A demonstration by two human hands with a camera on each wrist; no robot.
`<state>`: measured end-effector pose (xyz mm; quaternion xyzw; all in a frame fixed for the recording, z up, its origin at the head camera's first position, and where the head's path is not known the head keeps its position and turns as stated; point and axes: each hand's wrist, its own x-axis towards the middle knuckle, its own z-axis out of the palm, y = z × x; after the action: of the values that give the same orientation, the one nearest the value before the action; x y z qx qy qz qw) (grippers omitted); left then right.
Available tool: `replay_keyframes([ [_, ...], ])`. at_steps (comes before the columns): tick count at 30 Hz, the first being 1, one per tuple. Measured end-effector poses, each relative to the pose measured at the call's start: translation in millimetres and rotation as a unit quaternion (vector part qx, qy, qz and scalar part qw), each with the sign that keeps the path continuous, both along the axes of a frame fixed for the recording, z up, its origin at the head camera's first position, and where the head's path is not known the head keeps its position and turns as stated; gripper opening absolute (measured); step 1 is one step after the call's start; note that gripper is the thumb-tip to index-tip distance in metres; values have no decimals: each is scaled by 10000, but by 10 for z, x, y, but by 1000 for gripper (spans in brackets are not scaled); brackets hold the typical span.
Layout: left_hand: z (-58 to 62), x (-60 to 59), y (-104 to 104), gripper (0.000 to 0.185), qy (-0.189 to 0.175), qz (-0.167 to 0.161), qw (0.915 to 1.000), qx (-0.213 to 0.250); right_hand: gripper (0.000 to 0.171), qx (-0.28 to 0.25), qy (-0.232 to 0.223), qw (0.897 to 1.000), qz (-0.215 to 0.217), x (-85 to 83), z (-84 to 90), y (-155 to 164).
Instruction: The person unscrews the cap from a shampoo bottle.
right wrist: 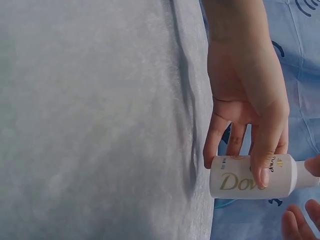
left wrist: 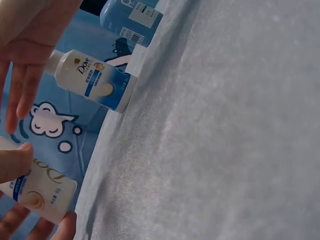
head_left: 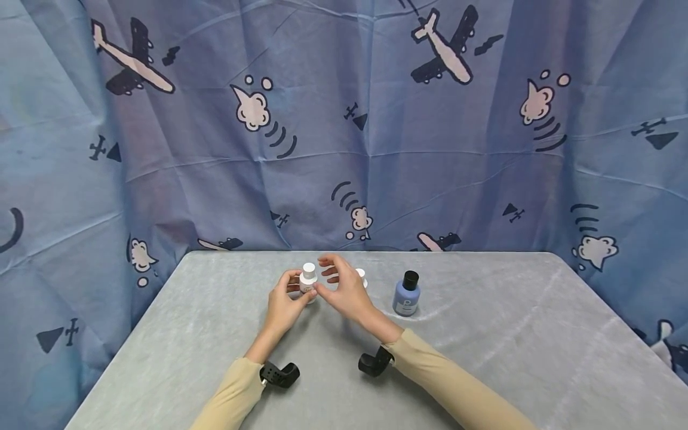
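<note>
My left hand (head_left: 285,306) grips a small white Dove bottle (head_left: 307,282), thumb in front and fingers behind. In the right wrist view this Dove bottle (right wrist: 230,181) shows gold lettering, with a white cap (right wrist: 304,176) on top. My right hand (head_left: 348,294) is beside the bottle at cap height, fingers spread and loosely bent; its fingertips (right wrist: 295,222) reach in at the right edge of that view. No grip by the right hand shows. Whether the held bottle touches the table is hard to tell.
A second white-and-blue Dove bottle (left wrist: 95,80) stands upright behind my right hand, mostly hidden in the head view. Farther right is a blue bottle (head_left: 406,298) with a black cap. A grey cloth covers the table (head_left: 510,334); a patterned blue curtain (head_left: 322,119) hangs behind.
</note>
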<state>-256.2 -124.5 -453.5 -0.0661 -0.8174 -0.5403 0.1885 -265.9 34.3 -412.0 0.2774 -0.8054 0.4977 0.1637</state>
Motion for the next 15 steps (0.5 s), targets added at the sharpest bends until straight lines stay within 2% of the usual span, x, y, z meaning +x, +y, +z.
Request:
replay_keyframes([
  [7, 34, 27, 16, 45, 38, 36, 10000, -46, 43, -118, -304, 9995, 44, -33, 45, -20],
  [15, 32, 45, 15, 44, 134, 81, 9999, -55, 34, 75, -432, 9990, 0, -53, 83, -20],
])
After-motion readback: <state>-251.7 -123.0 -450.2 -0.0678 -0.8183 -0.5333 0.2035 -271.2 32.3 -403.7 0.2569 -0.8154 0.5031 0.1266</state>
